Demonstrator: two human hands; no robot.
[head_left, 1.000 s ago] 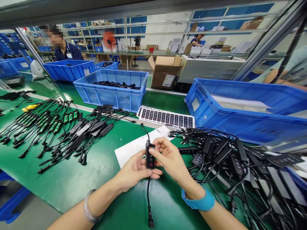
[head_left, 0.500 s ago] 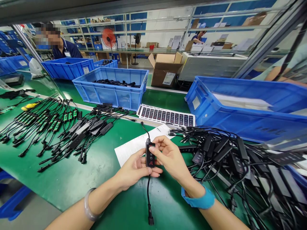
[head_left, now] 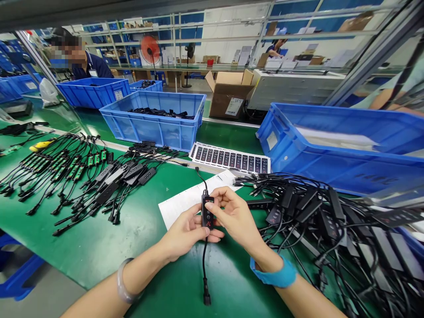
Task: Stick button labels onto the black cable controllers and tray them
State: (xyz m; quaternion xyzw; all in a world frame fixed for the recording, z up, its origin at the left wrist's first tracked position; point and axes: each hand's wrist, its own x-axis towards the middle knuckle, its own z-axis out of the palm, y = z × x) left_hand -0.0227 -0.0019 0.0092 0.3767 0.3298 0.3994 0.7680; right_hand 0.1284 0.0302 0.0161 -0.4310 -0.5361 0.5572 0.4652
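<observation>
A black inline controller (head_left: 208, 213) with printed button marks is held upright between my two hands above the green table. My left hand (head_left: 185, 234) grips its left side and lower end, thumb on the front and fingers behind. My right hand (head_left: 233, 216) holds the upper right, its thumb pressed on the face near the top. One short cable leaves the top; another hangs below to a black plug (head_left: 206, 297). Behind it lies a white paper sheet (head_left: 179, 205), and beyond that a sheet of black button labels (head_left: 232, 158).
A tangled heap of black controllers (head_left: 308, 207) covers the right side. More controllers (head_left: 112, 181) and green circuit boards (head_left: 59, 165) with cables lie on the left. Blue crates (head_left: 149, 126) line the back, with an open cardboard box (head_left: 228, 95) behind. A co-worker (head_left: 91, 66) is at far left.
My left thumb has shifted slightly up onto the lower front of the controller. The hanging plug has swung up a little. Both hands keep their hold.
</observation>
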